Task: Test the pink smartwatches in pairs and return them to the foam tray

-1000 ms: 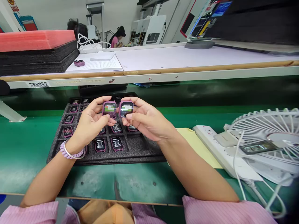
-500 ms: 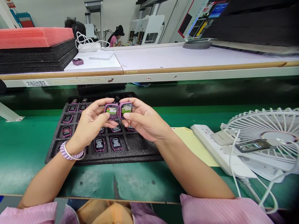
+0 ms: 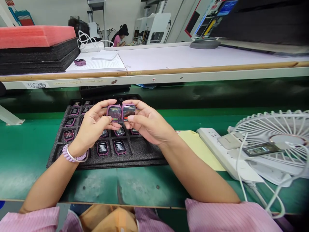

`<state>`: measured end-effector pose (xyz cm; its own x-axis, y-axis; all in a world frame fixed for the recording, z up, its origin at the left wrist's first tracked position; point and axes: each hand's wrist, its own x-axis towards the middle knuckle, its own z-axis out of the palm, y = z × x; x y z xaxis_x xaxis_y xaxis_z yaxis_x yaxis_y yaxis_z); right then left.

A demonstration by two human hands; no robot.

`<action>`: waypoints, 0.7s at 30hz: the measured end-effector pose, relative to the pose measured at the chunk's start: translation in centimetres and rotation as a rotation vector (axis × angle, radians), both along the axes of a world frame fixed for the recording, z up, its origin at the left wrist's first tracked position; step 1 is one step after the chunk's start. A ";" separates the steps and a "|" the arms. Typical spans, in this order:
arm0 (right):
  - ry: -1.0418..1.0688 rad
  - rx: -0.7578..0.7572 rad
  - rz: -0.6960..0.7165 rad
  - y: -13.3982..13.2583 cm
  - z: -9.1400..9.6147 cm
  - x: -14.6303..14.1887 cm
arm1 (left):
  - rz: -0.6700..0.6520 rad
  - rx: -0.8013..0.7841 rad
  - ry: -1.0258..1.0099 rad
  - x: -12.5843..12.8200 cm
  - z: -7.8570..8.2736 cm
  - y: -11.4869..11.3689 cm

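My left hand (image 3: 95, 124) pinches a purple smartwatch case (image 3: 114, 112) between thumb and fingers, its dark glossy screen facing me. Beside it, a second purple smartwatch case (image 3: 128, 111) is held the same way by my right hand (image 3: 151, 124). The two watches are side by side, their near edges touching or almost so, above a black foam tray (image 3: 142, 158). In the tray's compartments lie several more purple watches, such as one watch (image 3: 102, 148) with white text lit on its screen. My hands and wrists hide part of the tray.
A white power strip (image 3: 227, 158) and a white fan (image 3: 277, 141) stand on the right, by a yellow sheet (image 3: 193, 148). Across the back runs a shelf (image 3: 154, 58) with black and pink foam (image 3: 36, 37), papers and another watch (image 3: 80, 62). Co-workers (image 3: 119, 37) sit beyond it.
The screens of both held watches have gone from coloured bands with green and white to mostly dark, with thin coloured strips low down. My hands have barely moved.
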<state>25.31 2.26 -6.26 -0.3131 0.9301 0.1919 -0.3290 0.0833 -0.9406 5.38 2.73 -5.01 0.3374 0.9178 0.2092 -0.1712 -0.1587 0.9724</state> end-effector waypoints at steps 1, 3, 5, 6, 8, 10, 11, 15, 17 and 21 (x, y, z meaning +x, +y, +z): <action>0.013 -0.001 0.001 0.1 -0.1 0.0 | -0.002 0.004 -0.010 0.0 -0.1 0.2; 0.052 -0.006 0.010 0.3 -0.2 0.0 | -0.009 0.019 -0.042 -0.1 -0.3 0.5; 0.093 -0.004 0.020 0.6 -0.2 0.0 | -0.020 0.035 -0.072 -0.1 -0.5 0.9; 0.106 0.002 0.022 0.8 -0.2 -0.1 | -0.024 0.042 -0.078 -0.2 -0.5 1.1; 0.114 0.024 0.022 1.3 -0.1 -0.2 | -0.026 0.059 -0.075 -0.3 -0.5 1.3; 0.108 0.060 0.026 1.8 0.3 -0.4 | -0.017 0.092 -0.066 -0.4 -0.2 1.5; 0.106 0.083 0.030 2.1 0.6 -0.5 | -0.006 0.114 -0.061 -0.4 0.1 1.6; 0.071 0.201 0.041 3.1 2.6 -1.1 | 0.056 0.219 -0.058 -0.4 1.8 2.0; 0.032 0.239 0.027 3.4 3.7 -1.3 | 0.091 0.275 -0.074 -0.5 2.7 2.2; -0.057 0.321 0.020 3.4 5.1 -1.4 | 0.139 0.441 -0.073 -0.8 3.3 3.0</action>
